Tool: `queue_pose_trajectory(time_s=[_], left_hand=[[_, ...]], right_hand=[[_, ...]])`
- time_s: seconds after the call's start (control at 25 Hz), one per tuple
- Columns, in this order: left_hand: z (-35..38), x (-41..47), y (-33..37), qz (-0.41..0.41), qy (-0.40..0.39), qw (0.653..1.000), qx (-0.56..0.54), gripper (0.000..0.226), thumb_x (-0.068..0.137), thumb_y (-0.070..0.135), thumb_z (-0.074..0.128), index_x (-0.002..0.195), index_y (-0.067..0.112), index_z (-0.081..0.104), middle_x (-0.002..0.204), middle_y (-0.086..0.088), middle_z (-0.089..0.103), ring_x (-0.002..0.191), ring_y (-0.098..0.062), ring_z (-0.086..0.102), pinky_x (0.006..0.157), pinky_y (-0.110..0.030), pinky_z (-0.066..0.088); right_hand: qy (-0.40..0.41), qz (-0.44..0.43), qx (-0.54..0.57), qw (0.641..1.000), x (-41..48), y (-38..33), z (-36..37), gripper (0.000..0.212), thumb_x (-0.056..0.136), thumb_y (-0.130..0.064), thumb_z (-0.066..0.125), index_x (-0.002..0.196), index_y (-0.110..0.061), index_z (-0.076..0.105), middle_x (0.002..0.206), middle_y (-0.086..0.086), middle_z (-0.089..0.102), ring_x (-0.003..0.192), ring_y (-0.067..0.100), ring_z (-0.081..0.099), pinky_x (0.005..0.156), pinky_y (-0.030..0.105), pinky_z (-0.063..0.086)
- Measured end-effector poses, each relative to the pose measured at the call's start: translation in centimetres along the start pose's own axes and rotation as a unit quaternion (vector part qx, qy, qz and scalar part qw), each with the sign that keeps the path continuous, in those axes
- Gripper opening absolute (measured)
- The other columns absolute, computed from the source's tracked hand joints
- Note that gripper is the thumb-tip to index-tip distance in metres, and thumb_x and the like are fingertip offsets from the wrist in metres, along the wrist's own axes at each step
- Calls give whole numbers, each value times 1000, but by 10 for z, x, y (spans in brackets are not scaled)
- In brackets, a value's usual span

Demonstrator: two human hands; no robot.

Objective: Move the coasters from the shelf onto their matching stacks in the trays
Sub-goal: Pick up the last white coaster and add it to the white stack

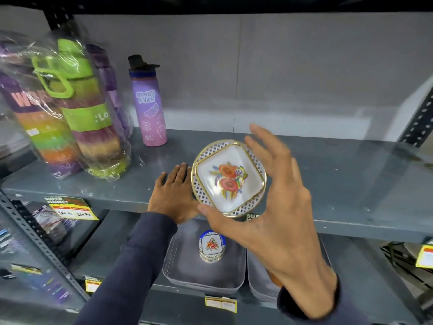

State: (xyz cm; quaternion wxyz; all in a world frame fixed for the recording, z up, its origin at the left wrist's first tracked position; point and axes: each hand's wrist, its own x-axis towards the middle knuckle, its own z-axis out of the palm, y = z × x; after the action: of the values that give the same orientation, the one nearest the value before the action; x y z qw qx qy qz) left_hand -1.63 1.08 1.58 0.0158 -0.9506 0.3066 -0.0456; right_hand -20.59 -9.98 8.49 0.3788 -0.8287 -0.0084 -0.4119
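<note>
My right hand (278, 202) holds a round white coaster (228, 178) with a gold lattice rim and a floral centre, tilted up in front of the grey shelf (328, 174); thumb under its lower edge, fingers around its right side. My left hand (174, 193) rests flat on the shelf's front edge just left of the coaster, fingers apart, holding nothing. On the lower shelf a grey perforated tray (187, 275) holds a stack of matching floral coasters (212, 246), with a blue-rimmed one partly visible. A second tray (260, 289) lies to its right, mostly hidden by my right arm.
Wrapped multicoloured bottles (77, 109) and a purple bottle (150, 106) stand on the shelf's left. Yellow price tags (72, 208) hang on the shelf edges. A black perforated upright (419, 118) stands at the right.
</note>
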Motion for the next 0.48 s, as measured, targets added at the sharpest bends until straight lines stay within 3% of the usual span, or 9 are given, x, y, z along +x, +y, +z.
queue_pose_trajectory(time_s=[0.08,0.12,0.28,0.48], left_hand=[[10,7,-4,11,5,1000,27,82,94,58,31,161,17,6,170,-4,0,156,-22,0,125,-44,6],[11,10,-3,6,6,1000,18,79,97,56,29,160,14,6,170,-5,1,156,-21,1,124,-44,7],[11,11,7,-42,68,995,-58,117,66,85,5,156,13,28,166,-3,22,154,-18,15,123,-44,13],[17,13,4,-51,99,992,-63,114,68,87,13,153,14,36,164,-2,30,152,-17,23,122,-43,18]], right_hand=[[-33,13,-1,999,-17,14,13,101,53,-54,87,140,-46,37,129,-25,48,125,12,52,102,11,41],[-59,18,-5,998,-28,22,21,98,53,-56,85,139,-43,41,132,-27,47,125,9,51,101,10,40],[-166,55,-18,984,-76,71,60,88,57,-59,81,135,-34,50,138,-31,46,126,3,43,104,17,39],[-253,133,-85,955,-111,159,121,76,59,-64,74,125,-31,57,129,-13,63,119,13,50,105,34,45]])
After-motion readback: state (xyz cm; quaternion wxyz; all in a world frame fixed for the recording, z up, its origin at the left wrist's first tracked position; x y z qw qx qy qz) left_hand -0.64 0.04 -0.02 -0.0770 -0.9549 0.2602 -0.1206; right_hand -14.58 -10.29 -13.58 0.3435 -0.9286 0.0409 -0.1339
